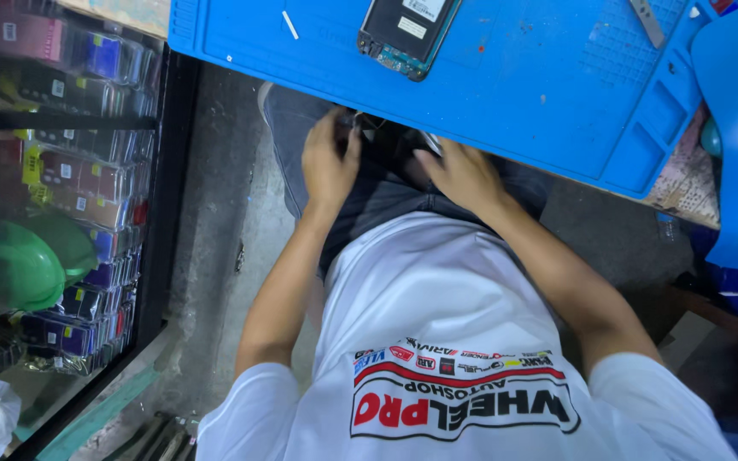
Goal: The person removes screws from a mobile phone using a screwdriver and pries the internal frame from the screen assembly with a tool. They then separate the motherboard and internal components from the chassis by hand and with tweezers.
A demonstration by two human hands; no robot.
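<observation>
1. A small dark phone part (367,130) sits low over the person's lap, just under the near edge of the counter, worked between two bare hands; its exact kind is too hidden to tell.
2. The left hand (328,162) curls its grip closed around the part's left end; the right hand (463,175) pinches a thin silvery piece (431,142) at the other end.
3. The step in hand looks like fine fitting or prising on the part; the next move likely calls for a steady pinch and little force.
4. Above lie one blue silicone work mat (506,94), one opened smartphone with its back exposed (407,34), one white stick (289,25) and one grey metal tool (647,21).
5. At the side, a glass display case (70,171) holds many packaged phone covers, too many to count.
</observation>
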